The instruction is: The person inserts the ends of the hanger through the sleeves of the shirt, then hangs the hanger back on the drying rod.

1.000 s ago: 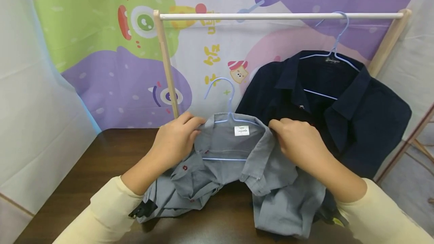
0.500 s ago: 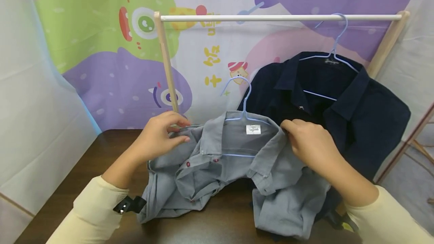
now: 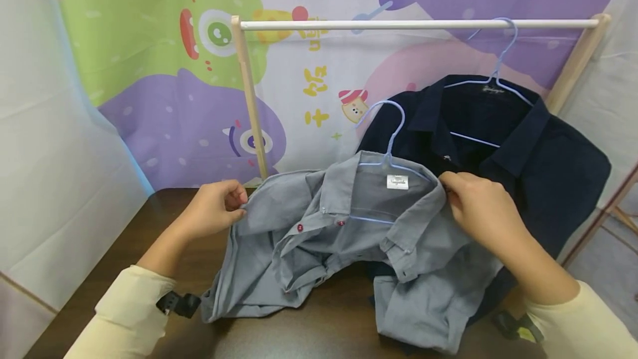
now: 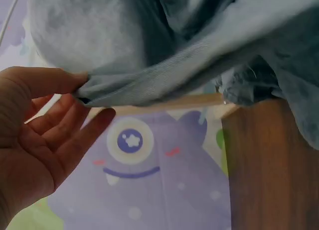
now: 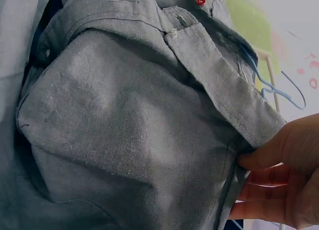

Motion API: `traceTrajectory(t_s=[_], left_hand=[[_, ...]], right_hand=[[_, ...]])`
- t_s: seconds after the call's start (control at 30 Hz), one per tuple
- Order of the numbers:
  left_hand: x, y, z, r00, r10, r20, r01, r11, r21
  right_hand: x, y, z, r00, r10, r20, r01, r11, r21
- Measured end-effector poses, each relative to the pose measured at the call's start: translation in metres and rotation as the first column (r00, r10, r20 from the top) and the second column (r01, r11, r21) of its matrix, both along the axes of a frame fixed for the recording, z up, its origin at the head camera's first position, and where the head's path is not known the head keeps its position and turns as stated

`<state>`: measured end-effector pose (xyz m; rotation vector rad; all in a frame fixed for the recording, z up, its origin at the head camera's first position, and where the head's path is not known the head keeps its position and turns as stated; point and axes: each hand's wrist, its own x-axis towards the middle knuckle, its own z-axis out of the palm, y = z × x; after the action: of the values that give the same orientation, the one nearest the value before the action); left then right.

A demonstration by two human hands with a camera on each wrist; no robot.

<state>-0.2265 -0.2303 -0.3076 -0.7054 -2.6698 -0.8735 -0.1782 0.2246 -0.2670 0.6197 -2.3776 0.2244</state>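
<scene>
A grey shirt (image 3: 284,198) with red buttons is spread between both hands, a light-blue wire hanger (image 3: 399,121) inside its collar and the hook pointing up. My left hand (image 3: 211,209) pinches the shirt's edge at the left shoulder; in the left wrist view thumb and finger grip the cloth. Beside the collar on the other side, my right hand (image 3: 480,204) pinches the shirt near the shoulder, as the right wrist view also shows. The shirt's lower parts lie on the brown table (image 3: 279,337).
Behind stands a rack with a white rail (image 3: 374,25) and wooden posts (image 3: 249,98). A navy shirt (image 3: 563,165) hangs at its right on another blue hanger (image 3: 505,54). A cartoon-printed cloth (image 3: 164,109) covers the back.
The left hand let go near the collar, moved left and now pinches the shoulder edge. The right hand, collar and hanger have shifted right and slightly up, stretching the grey shirt wider.
</scene>
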Motion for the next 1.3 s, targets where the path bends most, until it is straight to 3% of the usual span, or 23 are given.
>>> traceTrajectory(t_s=[0.13, 0.27, 0.33, 0.63, 0.8, 0.9, 1.0, 1.13, 1.3], left_hand=[[-0.004, -0.007, 0.001, 0.996, 0.033, -0.079, -0.032, 0.999, 0.01], [-0.009, -0.01, 0.003, 0.978, 0.072, -0.193, -0.071, 0.997, 0.014], [-0.011, -0.009, 0.001, 0.975, 0.073, -0.208, -0.074, 0.997, 0.003], [-0.021, -0.002, -0.011, 0.992, 0.019, -0.127, -0.028, 0.997, -0.072], [-0.016, 0.007, 0.004, 0.988, 0.017, -0.155, -0.024, 0.999, -0.044], [-0.011, 0.022, 0.016, 0.98, -0.045, -0.193, 0.04, 0.999, -0.031], [-0.008, 0.034, 0.022, 0.972, -0.109, -0.211, 0.095, 0.993, -0.074], [-0.01, 0.036, 0.023, 0.973, -0.13, -0.19, 0.108, 0.987, -0.119], [-0.01, 0.023, 0.028, 0.974, -0.201, -0.106, 0.195, 0.979, -0.064]], right_hand=[[-0.002, 0.004, -0.004, 1.0, -0.004, 0.017, 0.004, 1.0, 0.005], [-0.003, 0.004, -0.007, 0.999, 0.005, 0.037, -0.006, 1.0, 0.006], [-0.003, 0.003, -0.008, 0.999, 0.011, 0.038, -0.012, 1.0, 0.003], [-0.003, 0.001, -0.011, 0.998, 0.036, 0.057, -0.035, 0.999, -0.02], [-0.004, -0.003, -0.01, 0.996, 0.038, 0.084, -0.036, 0.999, -0.02], [-0.005, -0.005, -0.01, 0.996, 0.053, 0.066, -0.051, 0.999, -0.018], [-0.005, -0.006, -0.008, 0.997, 0.062, 0.044, -0.061, 0.998, -0.021], [-0.004, -0.005, -0.007, 0.997, 0.061, 0.046, -0.06, 0.998, -0.028], [-0.002, -0.002, -0.007, 0.996, 0.074, 0.04, -0.074, 0.997, -0.016]])
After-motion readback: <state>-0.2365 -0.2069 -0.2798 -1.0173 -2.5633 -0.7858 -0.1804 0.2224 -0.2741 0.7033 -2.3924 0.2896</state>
